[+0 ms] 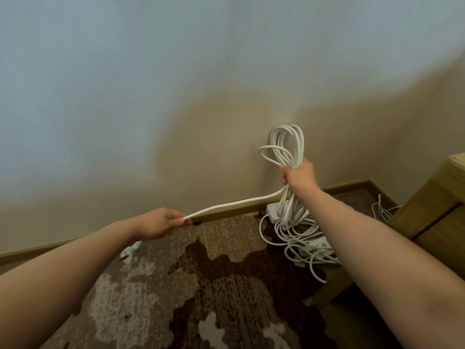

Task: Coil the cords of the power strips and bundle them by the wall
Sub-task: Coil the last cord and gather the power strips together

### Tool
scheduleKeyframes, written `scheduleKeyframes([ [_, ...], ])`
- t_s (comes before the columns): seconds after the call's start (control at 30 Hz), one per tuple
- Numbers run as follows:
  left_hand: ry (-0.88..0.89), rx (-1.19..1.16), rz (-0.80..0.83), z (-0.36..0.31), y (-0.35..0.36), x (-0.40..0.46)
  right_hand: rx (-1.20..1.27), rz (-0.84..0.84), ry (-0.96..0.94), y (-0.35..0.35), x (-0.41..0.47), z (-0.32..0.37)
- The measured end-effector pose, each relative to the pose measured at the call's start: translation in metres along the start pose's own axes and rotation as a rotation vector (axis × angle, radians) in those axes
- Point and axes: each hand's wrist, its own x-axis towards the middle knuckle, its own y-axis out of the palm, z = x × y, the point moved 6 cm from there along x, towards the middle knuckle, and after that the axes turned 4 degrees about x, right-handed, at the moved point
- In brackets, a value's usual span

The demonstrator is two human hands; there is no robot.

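No readable brand or writing anywhere; the blue patch on one strip is too blurred to read.

Right hand [299, 175] fisted around a coil of smooth round white plastic cord [286, 147], held up in front of the plain beige wall [201, 122]; loops stick up above the fist and hang below it. One strand of the same cord runs taut leftwards to the left hand [161, 222], which pinches it between curled fingers and thumb, just above the brown wooden skirting board [226, 214].

White rectangular plastic power strip [273, 210] lies on the floor against the skirting, under the hanging loops. Second white power strip with blue patch [320, 244] nearer, tangled in loose white cord on the carpet. White plug [129, 253] lies on the floor below the left wrist, blurred.

Patterned brown-and-cream short-pile carpet [201, 285], blotchy shapes. Tan wooden furniture piece [432, 222] at right, boxy; thin white wires [381, 210] beside it.
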Motion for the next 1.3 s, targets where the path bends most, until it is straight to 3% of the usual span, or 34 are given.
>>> scheduleKeyframes([
  [0.17, 0.106, 0.499, 0.066, -0.011, 0.011, 0.000, -0.027, 0.010, 0.033, 0.000, 0.002, -0.003],
  [0.4, 0.420, 0.616, -0.057, -0.120, 0.023, 0.006, -0.302, 0.332, 0.033, 0.024, -0.009, -0.011],
  [0.5, 0.483, 0.525, -0.132, -0.165, 0.032, 0.013, -0.438, 0.516, 0.004, 0.041, -0.021, -0.018],
  [0.6, 0.480, 0.544, -0.254, -0.191, 0.037, 0.025, -0.463, 0.587, 0.022, 0.047, -0.028, -0.021],
  [0.77, 0.265, 0.552, -0.526, -0.191, 0.020, 0.046, -0.398, 0.610, 0.133, 0.044, -0.027, -0.022],
  [0.87, 0.223, 0.519, -0.606, -0.181, 0.012, 0.052, -0.289, 0.663, 0.229, 0.045, -0.030, -0.026],
  [1.07, 0.394, 0.295, -0.494, -0.176, 0.009, 0.056, -0.114, 0.732, 0.279, 0.052, -0.033, -0.020],
  [1.3, 0.340, 0.196, -0.432, -0.166, -0.004, 0.061, 0.080, 0.910, 0.314, 0.063, -0.049, -0.018],
])
